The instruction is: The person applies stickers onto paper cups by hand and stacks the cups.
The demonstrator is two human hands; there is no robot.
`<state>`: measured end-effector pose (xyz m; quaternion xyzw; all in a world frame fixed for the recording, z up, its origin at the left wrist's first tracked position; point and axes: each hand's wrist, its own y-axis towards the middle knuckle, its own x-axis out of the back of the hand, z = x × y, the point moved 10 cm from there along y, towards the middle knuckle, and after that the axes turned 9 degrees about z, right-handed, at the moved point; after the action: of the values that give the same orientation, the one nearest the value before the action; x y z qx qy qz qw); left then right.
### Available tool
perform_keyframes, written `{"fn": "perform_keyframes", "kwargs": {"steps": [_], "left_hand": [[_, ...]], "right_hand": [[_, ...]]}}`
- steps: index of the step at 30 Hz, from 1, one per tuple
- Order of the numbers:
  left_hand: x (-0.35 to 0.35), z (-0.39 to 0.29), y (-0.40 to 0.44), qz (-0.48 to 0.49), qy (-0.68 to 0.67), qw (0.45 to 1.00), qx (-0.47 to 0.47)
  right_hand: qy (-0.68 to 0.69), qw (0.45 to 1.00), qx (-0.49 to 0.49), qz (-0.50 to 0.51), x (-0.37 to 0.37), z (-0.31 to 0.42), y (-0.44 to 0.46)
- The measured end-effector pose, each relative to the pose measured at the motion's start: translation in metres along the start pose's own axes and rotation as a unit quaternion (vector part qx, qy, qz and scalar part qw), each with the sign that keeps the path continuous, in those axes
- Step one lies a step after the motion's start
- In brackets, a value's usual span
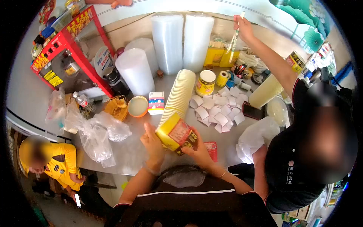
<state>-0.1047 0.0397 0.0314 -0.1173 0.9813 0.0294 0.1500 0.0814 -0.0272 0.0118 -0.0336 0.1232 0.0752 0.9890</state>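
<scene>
A yellow and dark printed paper cup (169, 133) with a reddish panel is tilted on its side in front of me. My right hand (197, 150) grips its right end, thumb across the dark print. At the other end, my left hand (153, 145) is against the cup, its fingers partly curled and one fingertip raised; the cup hides some of its grip. Just beyond lies a long nested stack of pale paper cups (179, 92). Many loose white paper pieces (220, 109) are spread to the right of that stack. A red packet (211, 151) lies beside my right hand.
Plastic-wrapped rolls (167, 43) stand at the back. Plastic bags (94, 132), an orange bowl (137, 106) and a small box (156, 103) lie left. On the right, a co-worker (298, 151) raises chopsticks (236, 38) beside another cup stack (266, 92). A person in yellow (62, 159) sits left.
</scene>
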Motion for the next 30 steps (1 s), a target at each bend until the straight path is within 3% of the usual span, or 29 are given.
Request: {"fn": "perform_keyframes", "kwargs": {"steps": [2,4,5,6,7,11,14,17,21,22,24,26,27,28,30], "left_hand": [[-0.02,-0.002,-0.014,0.096,0.07,0.993,-0.011],[-0.023,-0.012,-0.013,0.072,0.079,0.992,-0.065],[-0.02,-0.018,-0.012,0.058,0.085,0.99,-0.092],[-0.002,-0.004,-0.005,0.045,0.055,0.996,-0.05],[0.015,0.002,0.0,0.04,0.061,0.997,-0.031],[0.081,0.025,0.008,0.028,0.095,0.995,0.03],[0.13,0.042,-0.001,-0.002,0.118,0.991,0.064],[0.163,0.053,-0.012,-0.041,0.137,0.985,0.1],[0.168,0.086,-0.023,-0.028,0.133,0.975,0.178],[0.157,0.089,-0.02,0.007,0.158,0.971,0.177],[0.124,0.097,-0.007,0.083,0.201,0.961,0.172],[0.09,0.112,0.011,0.155,0.188,0.96,0.136],[0.075,0.12,0.022,0.173,0.175,0.959,0.139],[0.06,0.127,0.031,0.192,0.163,0.957,0.144],[0.028,0.138,0.051,0.239,0.168,0.945,0.144]], "right_hand": [[0.059,0.996,-0.005,-0.071,0.019,0.0,0.002],[-0.077,0.99,0.032,-0.118,0.051,0.041,0.015],[-0.21,0.964,0.079,-0.14,0.071,0.068,0.027],[-0.339,0.916,0.119,-0.179,0.09,0.094,0.037],[-0.518,0.809,0.182,-0.211,0.101,0.12,0.051],[-0.676,0.668,0.185,-0.251,0.131,0.185,0.123],[-0.711,0.673,0.015,-0.203,0.168,0.164,0.19],[-0.717,0.678,0.019,-0.164,0.211,0.092,0.237],[-0.797,0.567,0.051,-0.201,0.209,0.048,0.245],[-0.773,0.571,0.166,-0.22,0.175,0.067,0.23],[-0.655,0.697,0.248,-0.153,0.121,0.072,0.191],[-0.427,0.865,0.195,-0.174,0.105,0.027,0.139],[-0.218,0.953,0.078,-0.194,0.114,-0.043,0.119],[-0.345,0.922,0.047,-0.171,0.091,-0.062,0.09],[-0.28,0.952,-0.041,-0.115,0.066,-0.121,0.059]]}}
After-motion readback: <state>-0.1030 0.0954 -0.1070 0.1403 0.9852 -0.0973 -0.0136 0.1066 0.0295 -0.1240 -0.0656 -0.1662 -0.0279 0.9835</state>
